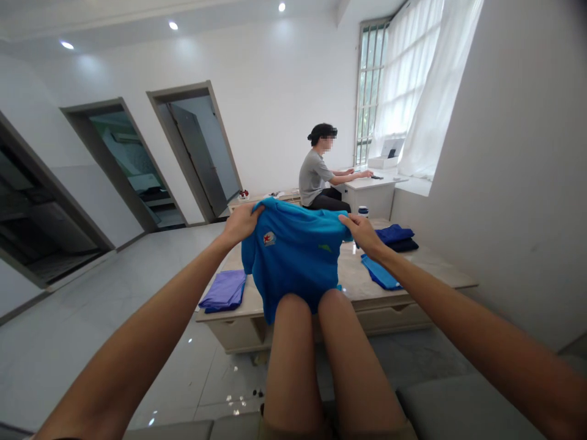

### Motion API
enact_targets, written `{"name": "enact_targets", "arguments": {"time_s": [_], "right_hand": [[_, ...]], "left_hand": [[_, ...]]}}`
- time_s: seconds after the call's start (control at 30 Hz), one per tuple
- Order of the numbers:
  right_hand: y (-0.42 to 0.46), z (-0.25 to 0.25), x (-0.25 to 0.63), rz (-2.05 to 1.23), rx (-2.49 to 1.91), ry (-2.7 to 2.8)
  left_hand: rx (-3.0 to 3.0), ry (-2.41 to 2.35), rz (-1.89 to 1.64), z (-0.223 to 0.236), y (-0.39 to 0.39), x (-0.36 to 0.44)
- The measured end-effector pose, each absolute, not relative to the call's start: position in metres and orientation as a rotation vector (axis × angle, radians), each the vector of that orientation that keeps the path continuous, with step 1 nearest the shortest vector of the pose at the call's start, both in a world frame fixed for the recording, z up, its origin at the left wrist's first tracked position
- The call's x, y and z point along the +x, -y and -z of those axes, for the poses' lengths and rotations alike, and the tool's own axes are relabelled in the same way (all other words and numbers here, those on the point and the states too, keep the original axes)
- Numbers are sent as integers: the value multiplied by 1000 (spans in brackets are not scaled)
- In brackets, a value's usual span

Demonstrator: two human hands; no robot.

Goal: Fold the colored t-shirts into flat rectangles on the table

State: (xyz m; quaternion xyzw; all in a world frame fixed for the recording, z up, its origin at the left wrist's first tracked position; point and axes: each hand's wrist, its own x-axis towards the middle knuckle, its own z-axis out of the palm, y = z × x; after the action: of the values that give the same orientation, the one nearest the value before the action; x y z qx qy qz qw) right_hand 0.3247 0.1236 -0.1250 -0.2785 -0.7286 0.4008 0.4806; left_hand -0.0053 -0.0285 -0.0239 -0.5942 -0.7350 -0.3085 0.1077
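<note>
- Bare knees sit nearest, at 6 o'clock, with a grey sofa cushion low at 5 o'clock.
- Left hand, at 11 o'clock, is closed, its fingers bunching the top edge of a blue shirt; right hand, at 1 o'clock, pinches the opposite top corner.
- Shirt hangs between both grips, spread wide, with a printed emblem just beside the left hand; its lower edge drops behind the knees, hidden there.
- Risk: a slack pinch on either side could let the cloth slide free and fall onto the knees or floor.
- Risk: the low hem could snag on the knees and twist the shirt askew.
- Risk: a swing toward 2 o'clock could knock the folded blue garments on the pale table; a folded purple cloth lies at 10 o'clock.
- Seated co-worker has both arms on a white desk, well beyond, near 12 o'clock.
</note>
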Motion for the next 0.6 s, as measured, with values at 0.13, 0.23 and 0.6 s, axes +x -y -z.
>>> {"name": "enact_targets", "arguments": {"time_s": [0.13, 0.23, 0.6], "right_hand": [[-97, 188, 311, -1312, -662, 1719], [-85, 207, 303, -1487, -622, 1897], [-140, 126, 321, -425, -768, 2058]], "left_hand": [[-1821, 2098, 899, 51, 34, 3], [-1808, 1980, 1004, 48, 38, 2], [-1678, 1877, 899, 41, 75, -47]]}}
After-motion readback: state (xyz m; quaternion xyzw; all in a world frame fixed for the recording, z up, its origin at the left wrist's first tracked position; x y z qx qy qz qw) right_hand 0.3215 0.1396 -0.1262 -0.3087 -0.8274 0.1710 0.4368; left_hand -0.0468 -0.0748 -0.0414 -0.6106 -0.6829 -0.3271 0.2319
